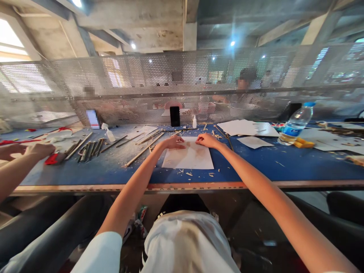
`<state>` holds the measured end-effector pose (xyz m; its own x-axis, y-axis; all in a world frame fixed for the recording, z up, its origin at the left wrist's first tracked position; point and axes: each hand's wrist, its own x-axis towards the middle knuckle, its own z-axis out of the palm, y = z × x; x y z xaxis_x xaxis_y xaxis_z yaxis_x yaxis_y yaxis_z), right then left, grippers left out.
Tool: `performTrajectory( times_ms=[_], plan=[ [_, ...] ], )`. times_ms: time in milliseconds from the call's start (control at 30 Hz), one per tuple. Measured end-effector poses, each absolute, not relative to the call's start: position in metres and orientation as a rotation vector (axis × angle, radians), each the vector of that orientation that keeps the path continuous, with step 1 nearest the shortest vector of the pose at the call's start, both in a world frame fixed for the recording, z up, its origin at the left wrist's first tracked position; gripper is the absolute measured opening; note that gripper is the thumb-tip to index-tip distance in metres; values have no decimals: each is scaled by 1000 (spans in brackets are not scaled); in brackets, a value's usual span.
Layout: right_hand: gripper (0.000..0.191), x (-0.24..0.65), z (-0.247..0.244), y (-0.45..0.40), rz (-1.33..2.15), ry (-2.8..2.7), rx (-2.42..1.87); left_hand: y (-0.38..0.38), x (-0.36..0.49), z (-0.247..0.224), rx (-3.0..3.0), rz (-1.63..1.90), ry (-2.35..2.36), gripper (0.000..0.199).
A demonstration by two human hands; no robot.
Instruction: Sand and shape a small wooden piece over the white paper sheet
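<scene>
Observed, fingers first: our left hand (pixel 172 142) and right hand (pixel 205 140) lie palm-down, fingers slightly spread and gently curled, gripping nothing. The fingertips of both hands rest on the far edge of a stained white sheet of paper (pixel 187 157), and the two hands sit close together but not touching. The sheet lies flat on the blue work table (pixel 256 167), directly in front of us, with small wood shavings (pixel 182 172) scattered along its near edge. Just beside our left forearm lies a long thin wooden strip (pixel 139 153); farther left we note a row of wooden sticks (pixel 88 151). Beyond the sheet stand a black phone (pixel 174 116) and a small white squeeze bottle (pixel 194 122). To the right are loose paper sheets (pixel 236 127) and a plastic water bottle (pixel 297 123). At far left, a co-worker's hand (pixel 41 151) rests near a red object (pixel 52 158). A perforated metal screen (pixel 170 76) runs behind the table.
</scene>
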<state>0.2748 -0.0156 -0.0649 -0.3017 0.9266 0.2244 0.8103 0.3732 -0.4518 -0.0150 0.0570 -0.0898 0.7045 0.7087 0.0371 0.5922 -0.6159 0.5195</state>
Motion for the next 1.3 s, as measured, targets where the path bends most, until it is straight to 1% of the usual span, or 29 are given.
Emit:
performTrajectory(
  times_ms=[100,267,400,467,567,700,767,900,1067,1233,1300],
  plan=[
    [14,274,-64,-17,426,-2242,-1470,56,-15,-90,2436,337,994,58],
    [13,274,-63,-18,291,-2216,-1504,55,-15,-90,2427,341,991,56],
    [14,275,-61,-18,421,-2277,-1456,55,-14,-88,2453,323,1026,60],
    [15,274,-62,-18,403,-2258,-1468,54,-14,-88,2467,324,1056,61],
    [14,272,-62,-19,345,-2213,-1495,53,-14,-87,2450,331,1048,59],
    [14,271,-60,-21,445,-2267,-1456,51,-13,-86,2452,337,1000,55],
    [15,270,-60,-22,434,-2268,-1458,49,-13,-85,2457,338,1009,54],
    [11,267,-61,-23,319,-2215,-1500,46,-12,-82,2450,347,1040,54],
    [14,269,-62,-21,464,-2257,-1469,48,-12,-84,2401,328,1024,56],
    [13,269,-65,-19,375,-2208,-1504,53,-14,-87,2405,338,993,58],
    [14,269,-65,-19,408,-2226,-1492,53,-14,-87,2412,328,997,58]
  ],
)
